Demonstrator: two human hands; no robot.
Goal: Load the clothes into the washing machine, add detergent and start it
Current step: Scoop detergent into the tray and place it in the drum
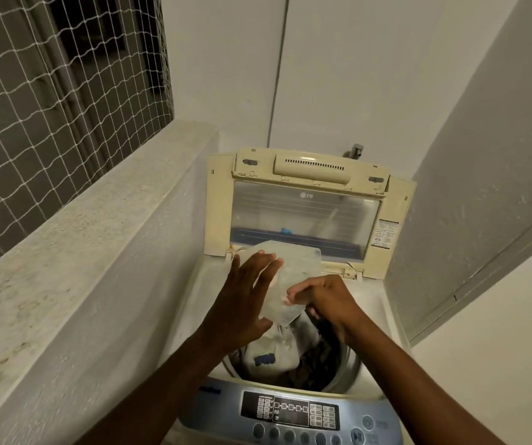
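The step in hand looks like adding the detergent. The washing machine stands with its lid propped upright at the back, and the clothes already lie in the drum, pale cloth on top of darker pieces.

A cloudy plastic container is held tilted above the opening, its lower corner pointing down at the clothes. The left hand lies flat against the container's side, its fingers straight and spread, bracing rather than gripping. The right hand has its fingers curled round the container's lower end. Whether anything is falling out cannot be told.

To do this well:
- Keep the low corner over the middle of the drum, not over the white rim, so nothing lands on the machine's top.
- Tip slowly with the right hand and let the flat left hand steady the weight. A smooth plastic wall can slip under an open palm.
- Spread the detergent across the clothes rather than in one heap.

The control panel at the front is untouched, so closing the lid and starting the wash remain.
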